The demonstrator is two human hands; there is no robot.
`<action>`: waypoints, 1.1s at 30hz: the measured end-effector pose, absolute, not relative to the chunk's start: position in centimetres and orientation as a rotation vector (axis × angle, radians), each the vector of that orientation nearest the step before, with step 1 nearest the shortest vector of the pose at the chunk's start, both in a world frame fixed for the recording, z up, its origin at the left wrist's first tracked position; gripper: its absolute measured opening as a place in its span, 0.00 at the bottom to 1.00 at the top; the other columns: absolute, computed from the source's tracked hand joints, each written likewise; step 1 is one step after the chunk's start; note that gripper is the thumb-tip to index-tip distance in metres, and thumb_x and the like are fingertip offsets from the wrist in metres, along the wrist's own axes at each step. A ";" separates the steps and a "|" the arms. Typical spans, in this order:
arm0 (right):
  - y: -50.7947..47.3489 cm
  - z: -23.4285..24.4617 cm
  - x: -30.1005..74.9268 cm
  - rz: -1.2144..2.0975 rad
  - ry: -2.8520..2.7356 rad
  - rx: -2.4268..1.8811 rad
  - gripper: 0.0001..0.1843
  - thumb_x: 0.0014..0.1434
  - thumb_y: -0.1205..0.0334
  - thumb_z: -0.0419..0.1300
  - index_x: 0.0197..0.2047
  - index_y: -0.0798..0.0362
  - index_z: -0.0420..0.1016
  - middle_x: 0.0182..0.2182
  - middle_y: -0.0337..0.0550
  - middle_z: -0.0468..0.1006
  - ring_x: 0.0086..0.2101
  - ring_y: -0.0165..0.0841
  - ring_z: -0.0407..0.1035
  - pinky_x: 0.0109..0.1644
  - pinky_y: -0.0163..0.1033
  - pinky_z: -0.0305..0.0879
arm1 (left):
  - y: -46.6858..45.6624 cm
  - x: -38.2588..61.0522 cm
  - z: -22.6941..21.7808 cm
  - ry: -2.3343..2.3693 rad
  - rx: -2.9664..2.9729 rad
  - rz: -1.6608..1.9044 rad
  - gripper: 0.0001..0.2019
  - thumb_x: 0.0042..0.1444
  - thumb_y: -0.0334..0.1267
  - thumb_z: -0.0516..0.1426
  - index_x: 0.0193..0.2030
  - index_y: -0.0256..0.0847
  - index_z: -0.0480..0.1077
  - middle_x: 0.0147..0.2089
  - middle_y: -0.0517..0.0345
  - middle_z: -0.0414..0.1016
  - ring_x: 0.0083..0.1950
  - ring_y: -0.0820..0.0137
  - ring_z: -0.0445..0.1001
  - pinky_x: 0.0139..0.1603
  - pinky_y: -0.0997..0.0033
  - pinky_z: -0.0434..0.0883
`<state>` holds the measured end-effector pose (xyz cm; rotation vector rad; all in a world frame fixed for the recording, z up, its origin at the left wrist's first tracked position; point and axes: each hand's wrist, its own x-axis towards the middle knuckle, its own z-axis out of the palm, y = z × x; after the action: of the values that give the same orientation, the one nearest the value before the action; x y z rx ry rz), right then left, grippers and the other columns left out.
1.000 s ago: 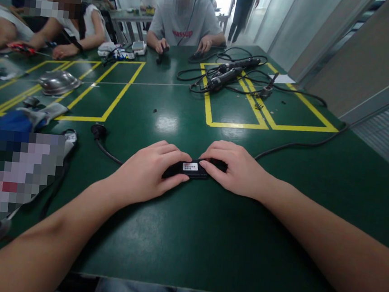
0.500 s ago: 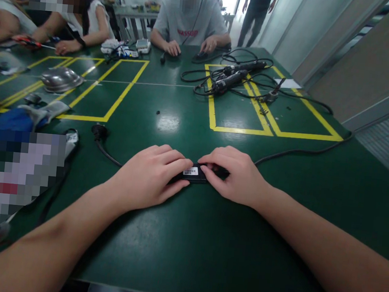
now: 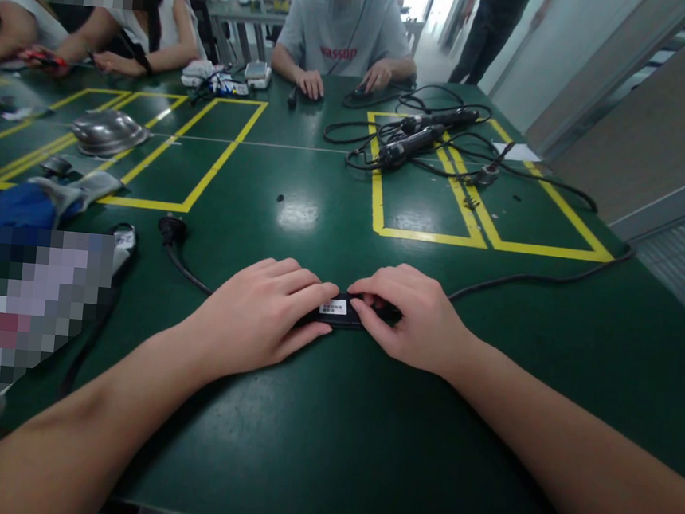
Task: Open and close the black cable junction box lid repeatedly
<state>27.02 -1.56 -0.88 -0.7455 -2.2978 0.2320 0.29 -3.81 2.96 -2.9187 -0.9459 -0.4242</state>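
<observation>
A flat black power adapter point(image 3: 333, 307) with a white printed label lies on the green table in front of me. My left hand point(image 3: 269, 307) is closed over its left end, thumb on the near side and fingers on the far side. At the right end, my right hand point(image 3: 412, 315) grips the adapter between thumb and fingers; its palm side hides that end. From under the left hand runs a black cord ending in a power plug point(image 3: 172, 230). Another black cable point(image 3: 533, 275) leads away behind the right hand.
Electric screwdrivers point(image 3: 412, 145) with tangled cables lie at the back right within yellow tape marks. To the left are a metal bowl point(image 3: 109, 132), blue-and-grey gloves point(image 3: 17, 203) and a blurred-out strip point(image 3: 32, 302). Co-workers sit across and at the far left.
Both hands keep their grip on the adapter, which stays nearly in place. The camera view has shifted slightly; the person standing at the back appears farther right.
</observation>
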 end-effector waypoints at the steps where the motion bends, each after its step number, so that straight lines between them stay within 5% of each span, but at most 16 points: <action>1: -1.6 -0.9 27.0 0.236 -2.298 -0.744 0.07 0.74 0.66 0.61 0.46 0.51 0.82 0.33 0.42 0.86 0.32 0.36 0.77 0.41 0.44 0.69 | -3.8 0.3 2.9 -0.947 -2.917 -0.425 0.16 0.80 0.46 0.57 0.64 0.39 0.76 0.52 0.47 0.87 0.49 0.55 0.83 0.49 0.55 0.78; 13: -2.1 -0.7 26.8 0.224 -2.308 -0.793 0.07 0.76 0.62 0.60 0.47 0.51 0.80 0.32 0.41 0.83 0.31 0.36 0.76 0.39 0.44 0.67 | -4.0 0.7 2.6 -0.924 -2.933 -0.498 0.17 0.81 0.42 0.55 0.66 0.36 0.74 0.54 0.46 0.86 0.50 0.55 0.81 0.51 0.53 0.79; 22: -2.5 -0.9 26.8 0.289 -2.311 -0.870 0.19 0.75 0.58 0.58 0.65 0.54 0.69 0.35 0.39 0.81 0.30 0.37 0.73 0.37 0.44 0.66 | -3.5 0.9 2.4 -0.992 -2.908 -0.723 0.19 0.81 0.42 0.51 0.66 0.34 0.73 0.53 0.43 0.85 0.47 0.57 0.79 0.51 0.54 0.79; 28: -2.5 -1.5 26.9 0.273 -2.243 -0.872 0.13 0.73 0.60 0.58 0.58 0.50 0.65 0.36 0.39 0.79 0.30 0.36 0.71 0.40 0.44 0.68 | -2.2 0.0 1.4 -1.507 -2.712 -0.716 0.20 0.77 0.43 0.55 0.68 0.35 0.73 0.57 0.41 0.86 0.56 0.51 0.79 0.60 0.47 0.79; 33: -2.5 -1.1 26.9 0.186 -2.232 -0.810 0.03 0.73 0.63 0.57 0.44 0.48 0.67 0.32 0.39 0.74 0.31 0.37 0.69 0.37 0.43 0.63 | -1.3 -0.5 0.6 -1.757 -2.725 -0.719 0.16 0.73 0.45 0.61 0.59 0.39 0.80 0.51 0.46 0.87 0.54 0.53 0.80 0.59 0.49 0.80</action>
<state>26.86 -2.51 -1.06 -0.8104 -2.2318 0.1859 -0.50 -1.32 0.65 -2.7249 -1.7572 -0.7190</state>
